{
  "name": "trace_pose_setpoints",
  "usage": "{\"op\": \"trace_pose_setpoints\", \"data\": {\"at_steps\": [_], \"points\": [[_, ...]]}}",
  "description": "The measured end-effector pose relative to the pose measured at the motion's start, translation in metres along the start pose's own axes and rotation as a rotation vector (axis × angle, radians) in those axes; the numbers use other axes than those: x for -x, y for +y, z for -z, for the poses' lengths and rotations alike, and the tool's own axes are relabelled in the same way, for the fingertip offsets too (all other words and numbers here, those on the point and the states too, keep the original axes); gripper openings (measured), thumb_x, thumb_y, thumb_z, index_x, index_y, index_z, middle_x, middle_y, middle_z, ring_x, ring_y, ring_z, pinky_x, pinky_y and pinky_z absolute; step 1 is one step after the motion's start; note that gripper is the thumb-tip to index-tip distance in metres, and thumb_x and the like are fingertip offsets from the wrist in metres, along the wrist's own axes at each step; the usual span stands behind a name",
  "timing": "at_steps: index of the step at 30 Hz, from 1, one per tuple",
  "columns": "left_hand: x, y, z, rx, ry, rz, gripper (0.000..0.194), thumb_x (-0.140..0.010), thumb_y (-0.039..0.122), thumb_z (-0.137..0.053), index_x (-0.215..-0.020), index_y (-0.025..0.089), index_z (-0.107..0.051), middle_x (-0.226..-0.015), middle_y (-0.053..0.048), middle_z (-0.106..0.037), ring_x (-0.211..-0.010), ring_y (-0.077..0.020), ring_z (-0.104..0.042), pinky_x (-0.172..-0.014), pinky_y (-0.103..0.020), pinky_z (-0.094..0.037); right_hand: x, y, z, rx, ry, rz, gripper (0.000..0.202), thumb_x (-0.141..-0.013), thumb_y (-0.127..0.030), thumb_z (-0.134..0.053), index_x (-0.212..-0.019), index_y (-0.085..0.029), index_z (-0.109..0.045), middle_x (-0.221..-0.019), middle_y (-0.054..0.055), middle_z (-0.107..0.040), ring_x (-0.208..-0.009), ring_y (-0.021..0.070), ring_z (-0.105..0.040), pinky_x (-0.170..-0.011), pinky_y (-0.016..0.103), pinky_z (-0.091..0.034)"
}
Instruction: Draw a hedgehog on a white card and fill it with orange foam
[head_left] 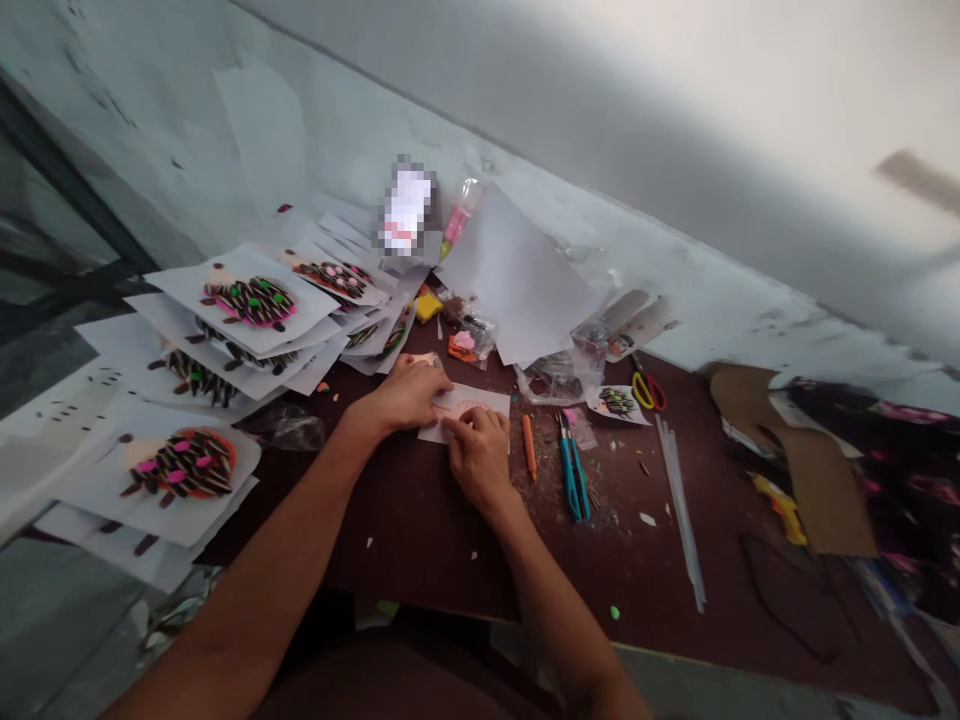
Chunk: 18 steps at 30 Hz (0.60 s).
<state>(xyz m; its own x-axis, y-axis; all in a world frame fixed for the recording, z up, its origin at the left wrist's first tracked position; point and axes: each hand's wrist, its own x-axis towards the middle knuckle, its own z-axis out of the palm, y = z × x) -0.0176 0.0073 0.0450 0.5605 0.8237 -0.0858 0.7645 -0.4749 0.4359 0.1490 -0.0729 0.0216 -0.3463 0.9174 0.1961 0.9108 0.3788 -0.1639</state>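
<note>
A small white paper with pinkish-orange marks lies on the dark red table. My left hand rests over its left side, fingers bent toward the paper; whether they pinch anything is too small to tell. On the paper's lower edge sits my right hand, its fingers curled and index finger pointing at the marks. What is under its fingertips is hidden. An orange marker-like stick and teal-handled pliers or scissors lie right of my right hand.
Stacked sheets with hedgehog figures cover the left. A lit phone leans at the back beside a large blank sheet. Yellow-and-red scissors, clear strips and brown cardboard lie to the right.
</note>
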Motion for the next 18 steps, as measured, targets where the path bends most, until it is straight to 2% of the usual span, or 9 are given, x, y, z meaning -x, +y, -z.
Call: {"op": "trace_pose_setpoints", "data": {"at_steps": [3, 6, 10, 18], "points": [[0.0000, 0.0002, 0.0003, -0.003, 0.002, 0.000, 0.039, -0.071, 0.018, -0.066, -0.109, 0.023, -0.072, -0.115, -0.008, -0.074, -0.115, -0.0293, -0.061, -0.104, -0.044, -0.035, -0.0004, 0.0018, -0.0002, 0.012, 0.040, -0.068, 0.030, -0.091, -0.014, -0.056, -0.115, -0.023, -0.071, -0.100, 0.007, -0.062, -0.095, 0.0216, -0.050, -0.089, 0.036, -0.030], [-0.0002, 0.0007, 0.0010, -0.017, -0.004, -0.004, 0.040, -0.070, 0.016, -0.066, -0.109, 0.022, -0.072, -0.114, -0.008, -0.074, -0.113, -0.0288, -0.062, -0.103, -0.044, -0.036, -0.0004, 0.0015, -0.0011, 0.073, 0.025, -0.094, 0.029, -0.091, -0.017, -0.057, -0.116, -0.021, -0.070, -0.101, 0.008, -0.062, -0.094, 0.0229, -0.048, -0.088, 0.036, -0.030], [0.0012, 0.0008, 0.0017, -0.010, -0.011, -0.007, 0.039, -0.071, 0.017, -0.065, -0.109, 0.021, -0.071, -0.114, -0.008, -0.074, -0.113, -0.0294, -0.062, -0.103, -0.046, -0.035, -0.0007, -0.0005, -0.0019, 0.101, 0.004, -0.065, 0.024, -0.091, -0.019, -0.056, -0.111, -0.021, -0.069, -0.099, 0.008, -0.061, -0.094, 0.0235, -0.047, -0.086, 0.036, -0.030], [0.0045, 0.0003, -0.0007, 0.021, 0.011, -0.004, 0.036, -0.073, 0.016, -0.064, -0.107, 0.023, -0.072, -0.116, -0.007, -0.074, -0.116, -0.0295, -0.061, -0.106, -0.046, -0.033, -0.0018, -0.0050, -0.0041, 0.114, -0.012, 0.006, 0.024, -0.095, -0.020, -0.053, -0.114, -0.019, -0.068, -0.101, 0.010, -0.061, -0.096, 0.0248, -0.046, -0.090, 0.037, -0.030]]}}
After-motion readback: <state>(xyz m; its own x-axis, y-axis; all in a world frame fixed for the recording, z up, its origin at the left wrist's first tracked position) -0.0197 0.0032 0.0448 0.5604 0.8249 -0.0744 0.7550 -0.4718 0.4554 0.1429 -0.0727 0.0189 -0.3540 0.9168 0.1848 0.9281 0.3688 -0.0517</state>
